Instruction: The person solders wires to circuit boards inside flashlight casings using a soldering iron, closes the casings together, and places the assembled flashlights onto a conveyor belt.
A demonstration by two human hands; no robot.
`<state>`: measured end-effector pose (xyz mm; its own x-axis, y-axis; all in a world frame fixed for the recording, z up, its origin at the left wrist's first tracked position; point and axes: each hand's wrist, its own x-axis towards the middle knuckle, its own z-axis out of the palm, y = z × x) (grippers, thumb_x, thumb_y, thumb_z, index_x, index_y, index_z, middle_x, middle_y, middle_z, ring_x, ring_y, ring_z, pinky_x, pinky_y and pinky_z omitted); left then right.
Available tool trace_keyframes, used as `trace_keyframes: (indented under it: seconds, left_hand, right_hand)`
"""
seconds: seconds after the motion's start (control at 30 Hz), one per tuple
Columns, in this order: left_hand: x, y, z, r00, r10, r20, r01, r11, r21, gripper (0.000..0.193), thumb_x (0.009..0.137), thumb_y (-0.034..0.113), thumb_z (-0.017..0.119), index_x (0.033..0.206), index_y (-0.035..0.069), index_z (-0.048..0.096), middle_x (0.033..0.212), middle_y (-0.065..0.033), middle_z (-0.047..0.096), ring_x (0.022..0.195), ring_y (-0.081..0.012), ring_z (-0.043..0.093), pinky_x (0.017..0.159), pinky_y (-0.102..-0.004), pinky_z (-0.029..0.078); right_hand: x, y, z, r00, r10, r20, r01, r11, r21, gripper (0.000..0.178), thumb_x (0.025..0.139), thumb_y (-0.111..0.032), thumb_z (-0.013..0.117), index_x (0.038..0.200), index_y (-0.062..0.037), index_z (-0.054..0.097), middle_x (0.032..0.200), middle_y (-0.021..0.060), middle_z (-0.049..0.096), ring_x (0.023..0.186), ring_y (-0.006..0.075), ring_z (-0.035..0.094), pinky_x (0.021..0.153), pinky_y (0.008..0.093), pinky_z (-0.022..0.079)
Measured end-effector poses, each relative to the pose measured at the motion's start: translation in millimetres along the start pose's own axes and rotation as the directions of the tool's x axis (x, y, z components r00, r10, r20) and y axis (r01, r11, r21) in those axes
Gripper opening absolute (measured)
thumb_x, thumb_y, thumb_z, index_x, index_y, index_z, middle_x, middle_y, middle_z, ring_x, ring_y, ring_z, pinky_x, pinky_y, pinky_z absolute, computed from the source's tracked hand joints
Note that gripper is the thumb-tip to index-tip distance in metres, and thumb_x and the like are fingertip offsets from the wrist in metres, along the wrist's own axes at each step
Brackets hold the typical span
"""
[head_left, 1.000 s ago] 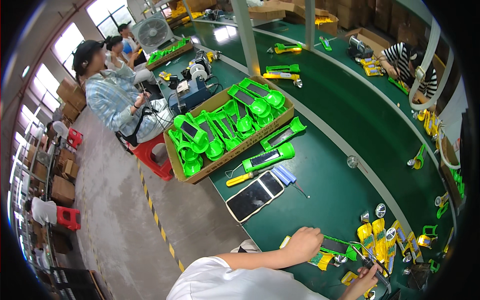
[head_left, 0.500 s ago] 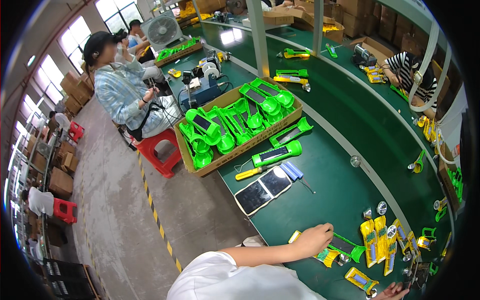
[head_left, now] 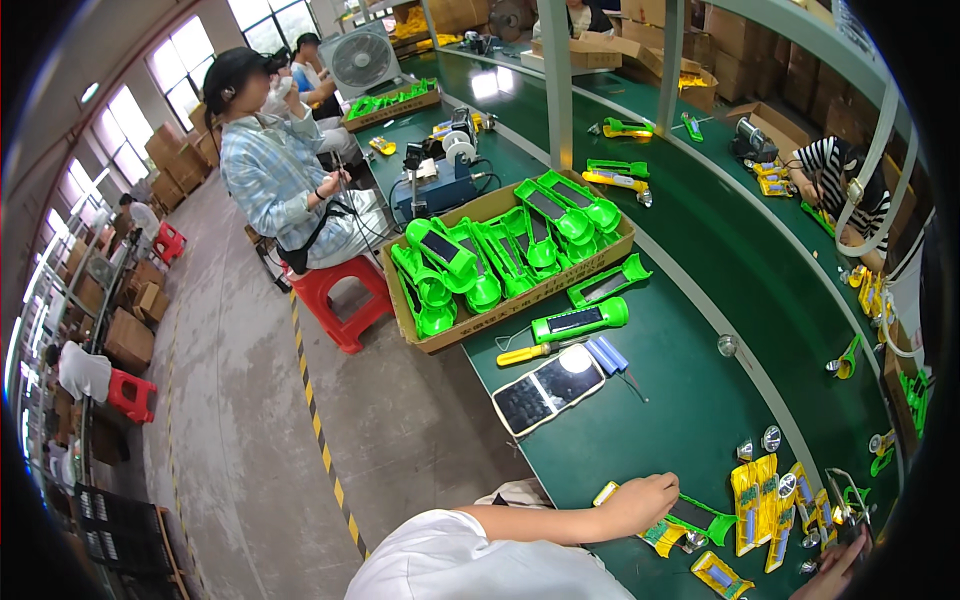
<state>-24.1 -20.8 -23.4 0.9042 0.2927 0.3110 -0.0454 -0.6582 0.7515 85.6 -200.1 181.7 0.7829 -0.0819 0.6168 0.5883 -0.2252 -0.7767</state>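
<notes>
The right hand (head_left: 838, 572) is moving away from the green casing (head_left: 703, 516) — the metal tip of its pen-shaped tool is no longer reaching the casing's right end, and the fingers are now sitting out by the dim right rim, where their grip is too dark to tell. The small yellow shell (head_left: 720, 575) beside the casing is coming out fully from behind that hand. The view is turning, too — a person (head_left: 578, 18) is appearing at the top edge.

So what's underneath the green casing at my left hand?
Along the near edge of the green casing, a yellow shell and a silver reflector show. Whether either reaches beneath it can't be told; the casing and your left hand cover that spot.
</notes>
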Motion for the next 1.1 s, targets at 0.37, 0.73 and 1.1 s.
trace_keyframes:
  seconds: [0.37, 0.73, 1.1]
  left_hand:
    - [-5.3, 7.6, 0.8, 0.992, 0.023, 0.124, -0.034, 0.996, 0.088, 0.009, 0.071, 0.009, 0.053, 0.076, 0.002, 0.051, 0.086, -0.0080, 0.049, 0.072, -0.0240, 0.053, 0.060, -0.0327, 0.045]
    - [11.2, 5.4, -20.5, 0.977, -0.071, 0.200, 0.057, 0.995, 0.078, 0.006, 0.069, 0.008, 0.058, 0.074, 0.005, 0.055, 0.095, -0.0066, 0.055, 0.071, -0.0263, 0.056, 0.062, -0.0325, 0.046]
    - [12.9, 14.2, -14.1, 0.961, -0.070, 0.269, 0.021, 0.983, 0.182, 0.006, 0.066, 0.006, 0.059, 0.070, 0.003, 0.056, 0.093, -0.0062, 0.055, 0.081, -0.0241, 0.054, 0.068, -0.0323, 0.044]
  right_hand:
    - [-17.4, 63.4, -1.8, 0.942, 0.334, -0.007, -0.334, 0.941, -0.051, 0.029, 0.086, -0.026, 0.048, 0.097, -0.0002, 0.056, 0.054, -0.0061, 0.028, 0.049, 0.0034, 0.025, 0.045, 0.0196, 0.019]
    - [-95.6, 90.9, 20.1, 0.902, 0.345, 0.260, -0.358, 0.934, 0.004, 0.010, 0.081, -0.011, 0.053, 0.083, -0.0011, 0.054, 0.057, -0.0012, 0.045, 0.046, 0.0015, 0.036, 0.040, 0.0162, 0.026]
    - [-118.8, 110.3, 13.6, 0.821, 0.335, 0.463, -0.326, 0.940, -0.101, 0.008, 0.073, -0.002, 0.060, 0.077, 0.0026, 0.055, 0.074, 0.0044, 0.053, 0.058, 0.0058, 0.047, 0.048, 0.0173, 0.036]
